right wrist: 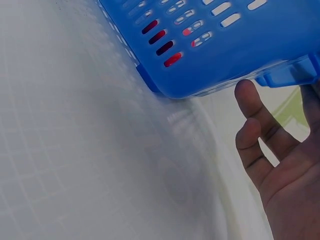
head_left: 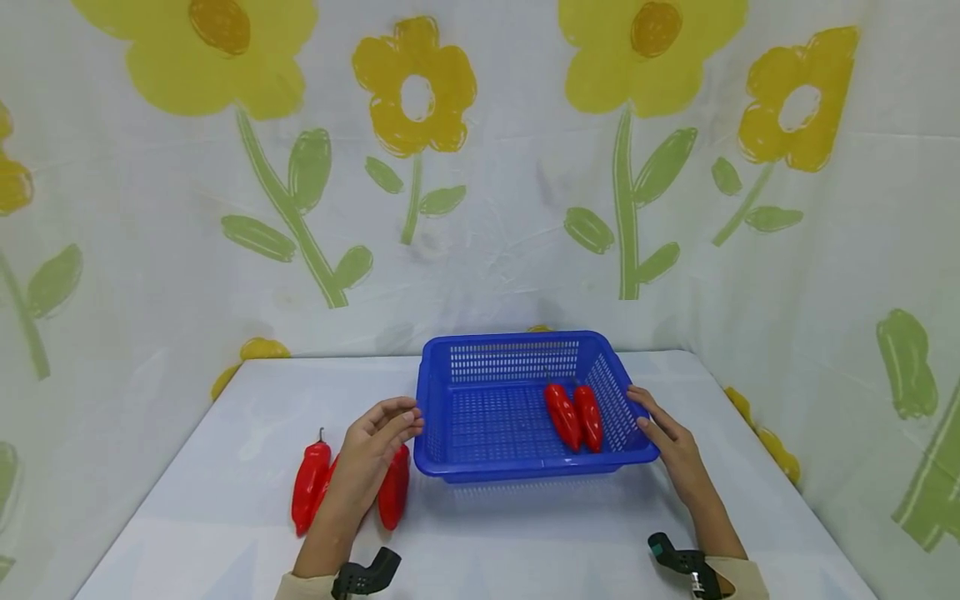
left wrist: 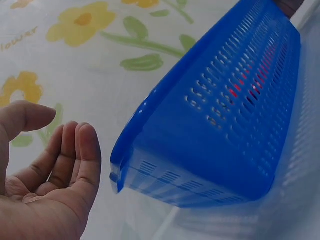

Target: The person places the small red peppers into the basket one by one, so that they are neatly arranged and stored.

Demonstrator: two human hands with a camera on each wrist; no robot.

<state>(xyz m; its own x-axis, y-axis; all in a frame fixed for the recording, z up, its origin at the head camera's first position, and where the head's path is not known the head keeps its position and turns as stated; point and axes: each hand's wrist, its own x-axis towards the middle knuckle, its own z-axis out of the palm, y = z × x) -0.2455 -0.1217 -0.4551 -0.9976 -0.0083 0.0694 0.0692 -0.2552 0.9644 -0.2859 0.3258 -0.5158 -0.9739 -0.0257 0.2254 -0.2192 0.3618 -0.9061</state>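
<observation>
A blue plastic basket [head_left: 480,468] with slotted walls is at the middle of the white table, holding two long red chili peppers [head_left: 562,417] toward its right side. My right hand [head_left: 678,458] grips the basket's right rim, thumb on the near side; in the right wrist view, fingers [right wrist: 272,127] reach up by the rim's lip. At the left end my left hand [head_left: 372,450] has its fingers loosely bent with nothing in them. The left wrist view shows a gap between those fingertips [left wrist: 89,142] and the basket rim. More red chili peppers [head_left: 309,487] lie around my left forearm, partly hidden by it.
The white table [head_left: 525,550] runs back to a white cloth [head_left: 510,250] printed with yellow flowers, which also hangs along both sides. Each wrist wears a black strapped device [head_left: 367,575].
</observation>
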